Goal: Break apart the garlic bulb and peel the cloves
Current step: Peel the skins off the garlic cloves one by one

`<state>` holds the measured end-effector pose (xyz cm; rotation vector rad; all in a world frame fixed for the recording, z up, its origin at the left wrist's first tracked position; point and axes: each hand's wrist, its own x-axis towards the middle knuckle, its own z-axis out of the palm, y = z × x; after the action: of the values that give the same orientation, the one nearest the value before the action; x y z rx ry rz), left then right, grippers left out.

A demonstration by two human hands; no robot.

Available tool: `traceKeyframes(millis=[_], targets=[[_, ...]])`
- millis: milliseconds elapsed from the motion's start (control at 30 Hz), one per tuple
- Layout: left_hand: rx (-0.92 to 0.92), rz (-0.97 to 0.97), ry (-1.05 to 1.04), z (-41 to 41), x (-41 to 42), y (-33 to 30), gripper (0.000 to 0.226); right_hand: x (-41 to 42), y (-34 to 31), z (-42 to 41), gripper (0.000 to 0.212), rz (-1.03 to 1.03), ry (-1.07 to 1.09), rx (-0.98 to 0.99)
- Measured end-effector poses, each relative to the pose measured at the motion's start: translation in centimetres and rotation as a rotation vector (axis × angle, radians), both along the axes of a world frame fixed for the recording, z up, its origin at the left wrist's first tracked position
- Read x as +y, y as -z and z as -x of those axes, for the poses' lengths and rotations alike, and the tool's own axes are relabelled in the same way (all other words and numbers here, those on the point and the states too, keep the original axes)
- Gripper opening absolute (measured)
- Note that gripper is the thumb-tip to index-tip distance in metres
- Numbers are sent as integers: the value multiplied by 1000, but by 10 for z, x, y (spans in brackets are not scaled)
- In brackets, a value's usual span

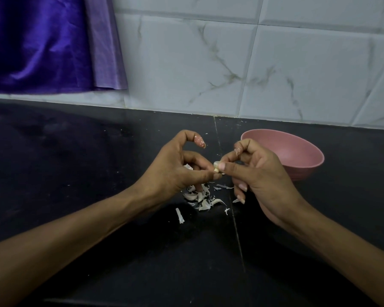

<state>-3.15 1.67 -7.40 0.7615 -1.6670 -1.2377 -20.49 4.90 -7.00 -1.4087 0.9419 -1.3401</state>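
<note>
A small pale garlic clove (216, 167) is held above the black counter between both hands. My left hand (177, 167) pinches it from the left with thumb and middle fingers, the index finger raised and curled. My right hand (255, 173) pinches its right end with thumb and index fingertip, the other fingers curled downward. Bits of papery skin stick to both index fingers. A heap of white garlic skins (201, 198) lies on the counter just below the hands. No whole bulb is visible.
A pink bowl (304, 149) stands on the black counter (98, 173) right behind my right hand; its inside is mostly hidden. A marbled tile wall (253, 63) backs the counter. A purple cloth (42, 41) hangs at upper left. A seam (237, 229) runs through the counter.
</note>
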Motion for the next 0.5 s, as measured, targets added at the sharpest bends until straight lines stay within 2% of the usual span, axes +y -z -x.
traceKeyframes(millis=[267,400,500], targets=[[-94,116,-31,-1,-6,5,48,-3,1,3,26,0,38,9],[-233,298,-162,-6,-12,9,26,-7,2,7,24,62,71,46],[-329,483,-268,-11,-15,12,22,-6,3,7,23,96,55,91]])
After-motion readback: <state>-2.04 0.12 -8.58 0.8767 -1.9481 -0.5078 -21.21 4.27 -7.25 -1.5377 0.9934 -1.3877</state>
